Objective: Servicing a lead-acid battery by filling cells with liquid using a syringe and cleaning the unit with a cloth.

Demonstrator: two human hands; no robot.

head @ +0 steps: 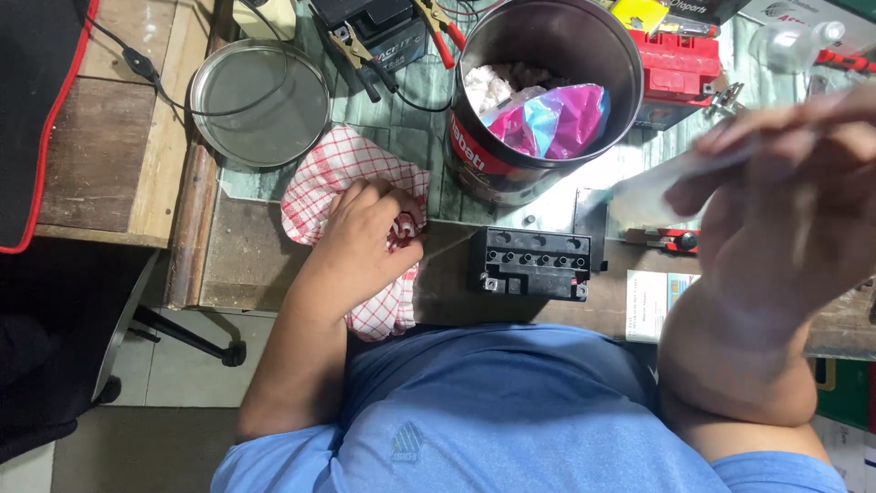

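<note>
Fingers (401, 215) of the left hand (370, 228) are curled together, bunching a red-and-white checked cloth (338, 169) at the counter's (246, 265) front edge; the cloth spills over that edge toward the person's blue shirt (484, 411). The right hand (785, 210), raised close to the camera and blurred, pinches a pale, flat strip (666, 178) between thumb and fingers; what the strip is cannot be told. Its long axis runs left to right, tilted slightly up toward the right, its free end pointing left over the counter.

Just right of the cloth sits a black battery (534, 263), its row of open cell ports facing up. Behind it stands a metal can (538, 100) holding white rags and a pink-and-blue foil bag (552, 119). The can's round lid (260, 102) lies behind the cloth on the left. Further back are clamps (438, 27) with red handles, a second dark battery (379, 32) and a red box (675, 68). A red-handled cutter (675, 241) and a small carton (652, 306) lie under the right forearm.

The counter is worn wood with a greenish glass sheet over its rear part. Left of it, a black mat (36, 119) edged in red covers a lower wooden surface above a grey tiled floor (182, 383).
</note>
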